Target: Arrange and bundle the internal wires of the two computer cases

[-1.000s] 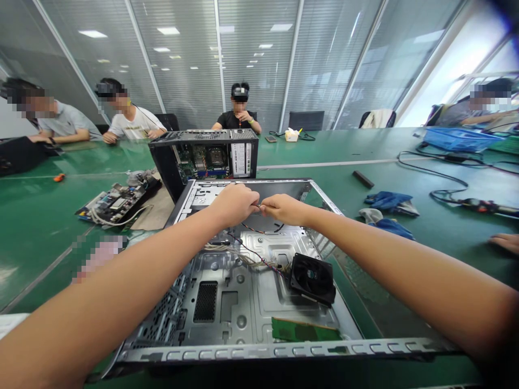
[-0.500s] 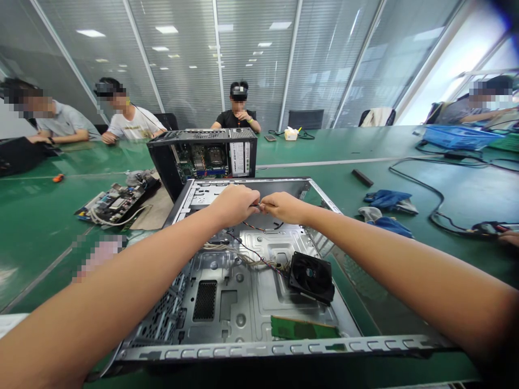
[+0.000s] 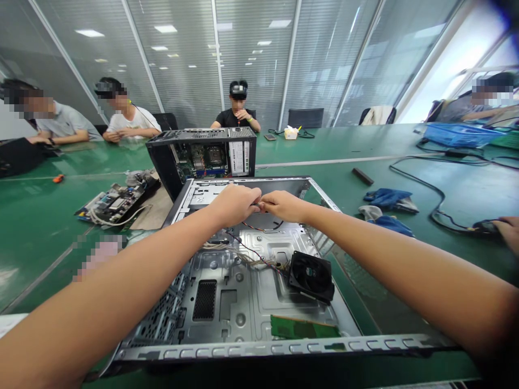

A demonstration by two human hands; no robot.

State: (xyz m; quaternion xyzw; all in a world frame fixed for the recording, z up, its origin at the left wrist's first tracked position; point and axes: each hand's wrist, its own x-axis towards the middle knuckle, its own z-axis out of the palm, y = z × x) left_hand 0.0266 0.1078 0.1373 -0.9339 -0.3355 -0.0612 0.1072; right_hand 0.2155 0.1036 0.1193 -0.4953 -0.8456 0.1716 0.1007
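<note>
Above the far part of an open computer case (image 3: 259, 292), my left hand (image 3: 237, 204) and my right hand (image 3: 284, 206) meet fingertip to fingertip. Both are closed in a pinch; a small dark bit shows between them, too small to name. Thin wires (image 3: 259, 228) run in the case just below my hands. A black cooling fan (image 3: 311, 275) rests tilted inside on the right, with a twisted cable (image 3: 253, 253) leading from it. Near the front rim lies a green memory stick (image 3: 304, 327).
Behind the case stands a second open computer tower (image 3: 203, 154). A circuit board (image 3: 117, 202) lies left, blue gloves (image 3: 389, 200) and black cables (image 3: 436, 200) right. Another person's hand (image 3: 508, 232) is at the right edge. Several people sit around the green table (image 3: 324, 154).
My hands stay pinched together in nearly the same place. At the right edge, another person's hand has come further into view by the cables.
</note>
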